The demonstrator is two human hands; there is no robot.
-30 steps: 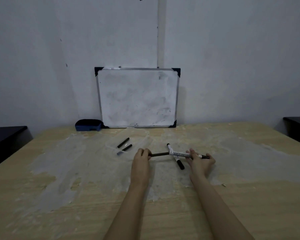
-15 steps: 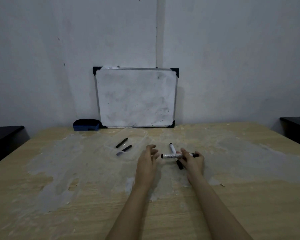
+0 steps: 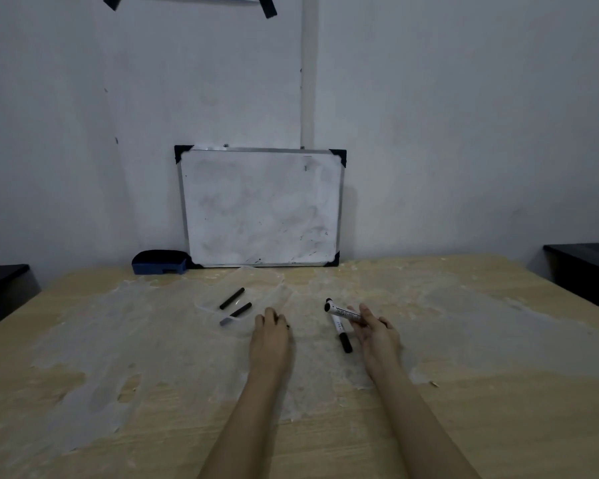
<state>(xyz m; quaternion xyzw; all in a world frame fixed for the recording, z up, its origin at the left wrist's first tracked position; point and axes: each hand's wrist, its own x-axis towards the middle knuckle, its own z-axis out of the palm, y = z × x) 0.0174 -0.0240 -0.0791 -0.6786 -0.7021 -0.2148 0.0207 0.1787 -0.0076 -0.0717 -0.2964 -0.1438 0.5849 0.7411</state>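
I am gripping the marker (image 3: 343,312) in my right hand (image 3: 377,337) alone, as my left hand (image 3: 270,335) is drawing away leftward, fingers curled, contents impossible to tell, suggesting the two-handed step is over.

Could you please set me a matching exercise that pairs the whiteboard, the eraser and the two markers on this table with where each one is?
Things
1. white rectangular whiteboard with black corner caps
2. dark blue block-shaped board eraser
3. white marker with printed barrel
4. white marker with black cap

Places
A. lies flat on the pale wooden table, next to the fingers
B. leans upright against the grey wall
C. held in the right hand
D. sits at the table's far edge, left of the board

Pairs: 1-B, 2-D, 3-C, 4-A
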